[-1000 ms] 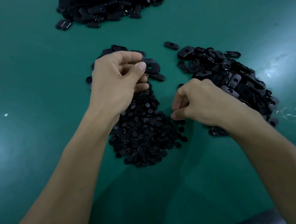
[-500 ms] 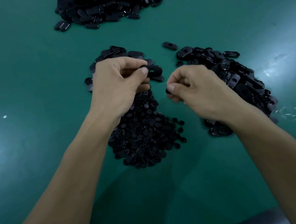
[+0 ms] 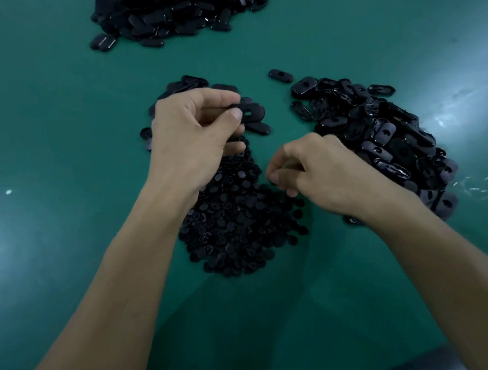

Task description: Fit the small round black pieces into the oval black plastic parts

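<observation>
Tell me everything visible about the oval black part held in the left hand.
The oval part is flat, black, with rounded ends, and looks like smooth, faintly glossy plastic. A small hole shows near its middle, seemingly empty. The left hand pinches its left end between thumb and curled fingers, so the right end juts out free, face toward the camera. It hangs over a few other oval parts lying beyond the pile of round pieces. The right hand is apart from it.

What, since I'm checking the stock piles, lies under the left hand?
Under the left hand, the heap of small round pieces and a few oval parts show round its edges; what lies directly beneath the palm is covered.
</observation>
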### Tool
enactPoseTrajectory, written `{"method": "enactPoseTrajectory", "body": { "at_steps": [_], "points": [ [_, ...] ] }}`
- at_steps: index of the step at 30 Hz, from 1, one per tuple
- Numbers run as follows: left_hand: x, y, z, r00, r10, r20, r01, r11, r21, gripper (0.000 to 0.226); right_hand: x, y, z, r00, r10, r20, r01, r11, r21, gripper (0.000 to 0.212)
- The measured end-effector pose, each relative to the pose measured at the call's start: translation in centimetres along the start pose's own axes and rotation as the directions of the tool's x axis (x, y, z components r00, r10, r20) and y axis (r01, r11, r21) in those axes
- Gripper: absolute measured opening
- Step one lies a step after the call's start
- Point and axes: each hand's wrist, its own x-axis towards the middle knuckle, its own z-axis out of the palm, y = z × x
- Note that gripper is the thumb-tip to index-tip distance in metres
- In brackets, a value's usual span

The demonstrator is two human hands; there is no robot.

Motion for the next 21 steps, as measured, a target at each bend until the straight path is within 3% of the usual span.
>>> {"method": "enactPoseTrajectory", "body": {
  "at_steps": [10,21],
  "points": [
    [0.03,-0.15,-0.04,1.0,-0.008,0.013,0.007,1.0,0.006,0.011,0.17,0.11,-0.23,1.0,-0.025,-0.016,0.025,1.0,-0.014,0.004],
    [-0.05,-0.06,-0.13,1.0,-0.007,0.011,0.006,1.0,0.017,0.011,-0.23,-0.28,-0.32,0.998,-0.061,0.035,0.063,0.997,-0.042,0.014]
  ]
}}
